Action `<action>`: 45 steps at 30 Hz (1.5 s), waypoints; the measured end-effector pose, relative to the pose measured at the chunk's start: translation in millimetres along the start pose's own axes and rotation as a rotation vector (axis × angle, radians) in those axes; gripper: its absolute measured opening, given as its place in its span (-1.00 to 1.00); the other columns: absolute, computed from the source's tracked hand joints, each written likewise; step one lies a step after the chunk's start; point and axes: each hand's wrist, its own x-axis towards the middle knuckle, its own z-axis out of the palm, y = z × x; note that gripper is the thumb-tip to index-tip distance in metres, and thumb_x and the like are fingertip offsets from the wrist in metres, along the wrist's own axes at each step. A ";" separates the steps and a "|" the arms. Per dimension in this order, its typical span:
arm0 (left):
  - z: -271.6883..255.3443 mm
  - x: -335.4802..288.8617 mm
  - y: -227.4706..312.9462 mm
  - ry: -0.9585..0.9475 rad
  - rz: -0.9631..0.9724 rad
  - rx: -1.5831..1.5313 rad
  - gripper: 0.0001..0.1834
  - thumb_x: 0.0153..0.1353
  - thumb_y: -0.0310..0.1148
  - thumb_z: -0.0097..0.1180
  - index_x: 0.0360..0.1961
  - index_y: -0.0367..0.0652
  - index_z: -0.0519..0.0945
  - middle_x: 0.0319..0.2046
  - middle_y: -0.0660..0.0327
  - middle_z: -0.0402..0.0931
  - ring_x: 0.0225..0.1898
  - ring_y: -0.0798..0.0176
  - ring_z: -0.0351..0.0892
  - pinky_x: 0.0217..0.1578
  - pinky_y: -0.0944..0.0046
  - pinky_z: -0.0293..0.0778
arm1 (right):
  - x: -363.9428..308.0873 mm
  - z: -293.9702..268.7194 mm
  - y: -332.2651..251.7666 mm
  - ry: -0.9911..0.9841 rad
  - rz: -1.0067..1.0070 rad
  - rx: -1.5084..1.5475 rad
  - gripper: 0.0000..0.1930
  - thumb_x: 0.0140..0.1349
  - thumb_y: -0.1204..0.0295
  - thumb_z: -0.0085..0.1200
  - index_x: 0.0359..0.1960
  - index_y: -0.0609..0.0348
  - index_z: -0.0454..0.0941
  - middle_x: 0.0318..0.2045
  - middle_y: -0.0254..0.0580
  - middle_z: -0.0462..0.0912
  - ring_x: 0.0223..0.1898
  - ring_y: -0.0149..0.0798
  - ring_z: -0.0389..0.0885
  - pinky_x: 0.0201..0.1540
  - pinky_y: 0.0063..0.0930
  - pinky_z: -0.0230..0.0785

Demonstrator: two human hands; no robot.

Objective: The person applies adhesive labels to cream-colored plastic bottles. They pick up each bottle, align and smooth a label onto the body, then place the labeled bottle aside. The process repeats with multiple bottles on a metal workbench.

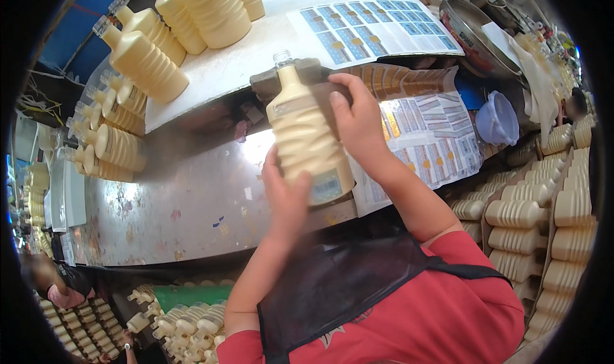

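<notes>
A cream bottle point(310, 140) with wavy ridged sides and a clear neck is held tilted over the metal worktop point(173, 204). My left hand point(286, 188) grips its lower part, thumb across the front and fingers round the left side. A label with a barcode point(326, 186) shows near the base, and a smaller pale label sits on the shoulder. Beside the bottle's upper right side is my right hand point(359, 118), its thumb and forefinger curved and apart, with nothing visible between them. Its other fingers are hidden.
Label sheets point(425, 134) lie right of the bottle; another blue-patterned sheet point(377, 28) lies on the raised white board point(275, 28). Similar bottles point(144, 60) stand at the far left. A pale blue bucket point(497, 118) hangs at right. Stacked bottles point(518, 213) fill the right side.
</notes>
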 end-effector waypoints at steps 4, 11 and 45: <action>-2.9 3.1 7.0 0.003 -0.102 -0.197 -0.36 0.52 -0.20 -0.06 0.49 -0.32 0.16 0.34 -0.01 0.28 0.34 0.13 0.28 0.40 0.14 0.14 | -0.2 -2.9 26.4 0.012 0.099 0.065 -0.72 0.46 0.46 0.02 0.14 0.26 0.53 0.00 -0.09 0.66 0.03 -0.28 0.59 0.14 -0.41 0.42; -7.3 86.2 34.8 0.023 -0.066 -0.297 -0.45 0.58 -0.12 -0.10 0.40 -0.28 0.33 0.22 0.05 0.47 0.23 0.23 0.46 0.26 0.21 0.37 | -13.3 -4.2 -22.4 0.028 -0.290 -0.020 -0.75 0.27 0.64 0.25 -0.01 0.22 0.65 -0.14 -0.19 0.75 -0.17 -0.37 0.73 -0.07 -0.50 0.58; -92.6 -89.0 139.8 -0.052 1.056 0.889 -0.77 0.29 -0.46 0.21 -0.07 -0.04 0.48 -0.10 0.27 0.76 0.04 0.20 0.66 -0.09 0.27 0.53 | -17.9 -10.6 17.4 -0.168 0.242 0.591 -0.64 0.48 0.49 0.07 0.27 0.24 0.51 -0.01 -0.26 0.66 -0.09 -0.48 0.63 -0.11 -0.60 0.52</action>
